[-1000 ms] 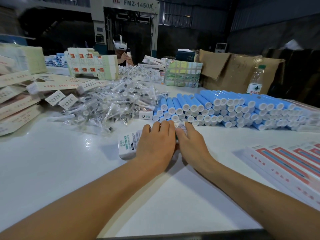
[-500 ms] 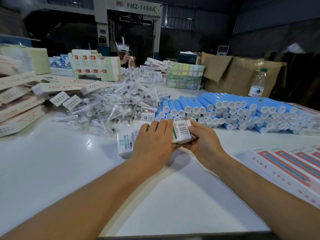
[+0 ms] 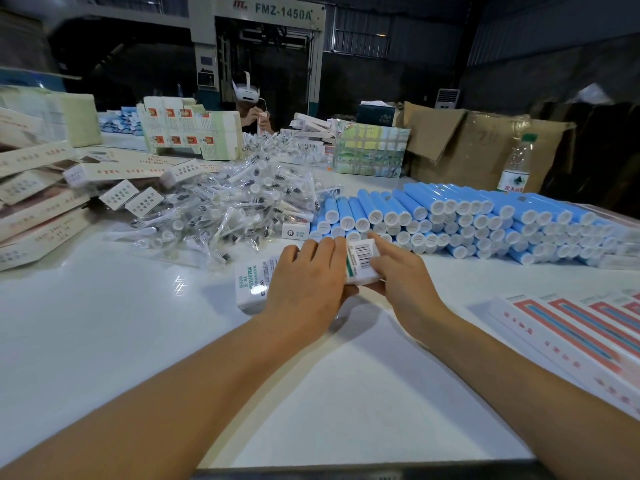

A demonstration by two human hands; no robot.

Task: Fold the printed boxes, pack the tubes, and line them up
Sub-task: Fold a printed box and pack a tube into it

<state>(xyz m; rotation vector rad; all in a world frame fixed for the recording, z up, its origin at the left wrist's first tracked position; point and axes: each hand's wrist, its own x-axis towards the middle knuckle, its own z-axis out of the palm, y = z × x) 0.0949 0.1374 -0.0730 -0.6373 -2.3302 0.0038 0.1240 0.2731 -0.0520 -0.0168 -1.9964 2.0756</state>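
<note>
The printed box (image 3: 362, 261) lies crosswise between both hands, long axis left-right: left hand (image 3: 308, 289) curled over it, right hand (image 3: 398, 275) pinching its barcode end, forefinger straight, just short of the blue tubes (image 3: 450, 220).

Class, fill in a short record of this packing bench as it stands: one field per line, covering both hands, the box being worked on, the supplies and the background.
left hand: left hand lies over the printed box, fingers curled on it
right hand: right hand holds the box's barcode end, forefinger straight
tubes: blue tubes stacked behind the hands
bagged parts: clear-bagged brush heads, heaped at left
flat cartons: red-striped cartons at right
surface: white table
background: water bottle
</note>
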